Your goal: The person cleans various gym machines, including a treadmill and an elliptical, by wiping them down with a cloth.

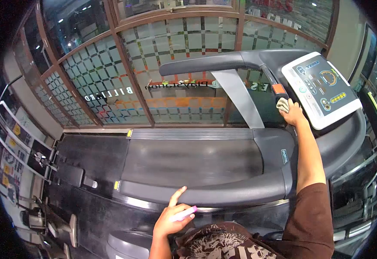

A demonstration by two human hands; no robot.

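Observation:
My right hand [293,114] is closed on a small light-coloured cloth [283,105]. It presses the cloth at the dark front bar of the treadmill, just below an orange piece [278,89] on that bar. Beside this hand is the treadmill's white-framed console [322,88], with its dial and coloured buttons. Lower down, my left hand [167,220] holds a small white bottle [182,214] with a pink-purple end. Its index finger points out over the near side rail [205,193] of the treadmill.
The treadmill's dark belt [192,157] spans the middle, with a grey handrail [201,62] on the far side. Behind stands a brown-framed glass wall [179,36] with lettering. Other gym equipment [37,216] is at the left, and a second machine [376,114] at the right.

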